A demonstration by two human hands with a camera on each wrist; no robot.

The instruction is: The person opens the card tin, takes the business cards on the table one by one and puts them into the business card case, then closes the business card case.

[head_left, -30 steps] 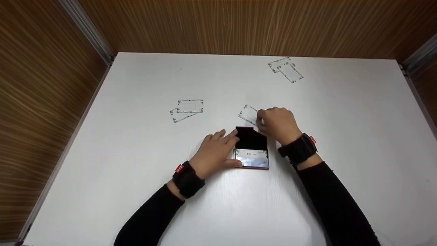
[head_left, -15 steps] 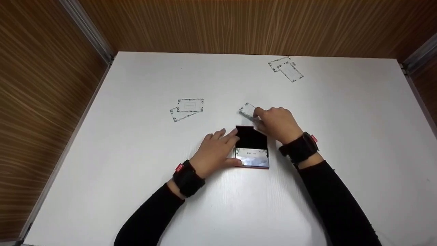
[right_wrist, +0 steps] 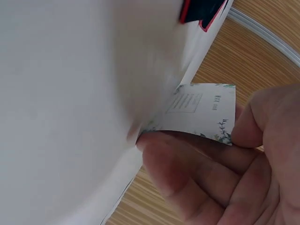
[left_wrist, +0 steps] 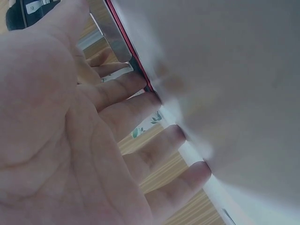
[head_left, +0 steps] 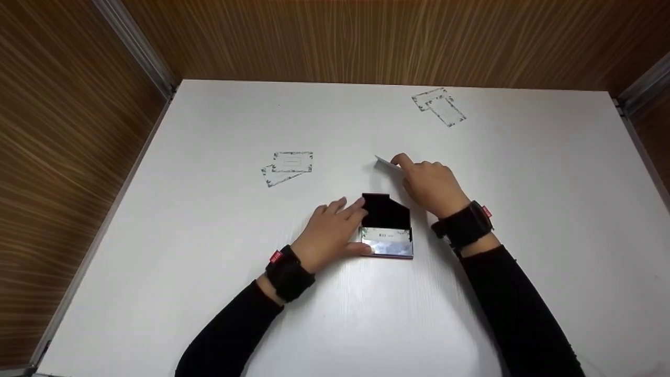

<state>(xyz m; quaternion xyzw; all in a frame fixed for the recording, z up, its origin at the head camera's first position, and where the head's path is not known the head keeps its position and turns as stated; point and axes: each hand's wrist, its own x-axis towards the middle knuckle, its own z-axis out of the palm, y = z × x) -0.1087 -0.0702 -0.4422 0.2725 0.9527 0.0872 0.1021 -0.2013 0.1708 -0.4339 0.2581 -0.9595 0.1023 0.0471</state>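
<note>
My left hand (head_left: 331,233) lies flat at the left side of an open business card case (head_left: 386,212). Its thumb rests on the case's shiny front, and the fingertips touch the side edge. The case has a black inside and red edging. A printed card (head_left: 386,234) shows in its pocket. Beyond the case, my right hand (head_left: 430,183) holds a business card (head_left: 386,163), tilted up from the table. In the right wrist view, thumb and fingers pinch this card (right_wrist: 206,105) at its ends, bending it slightly; leaf print borders its white face.
Two overlapping leaf-bordered cards (head_left: 292,162) lie left of the middle. Another overlapping pair (head_left: 446,111) is near the table's far edge. Wood-grain panels (head_left: 335,42) stand behind and beside the white table (head_left: 209,209).
My right hand has tipped the business card up off the table and drawn back slightly to the right with it. My left hand and the card case have stayed in place.
</note>
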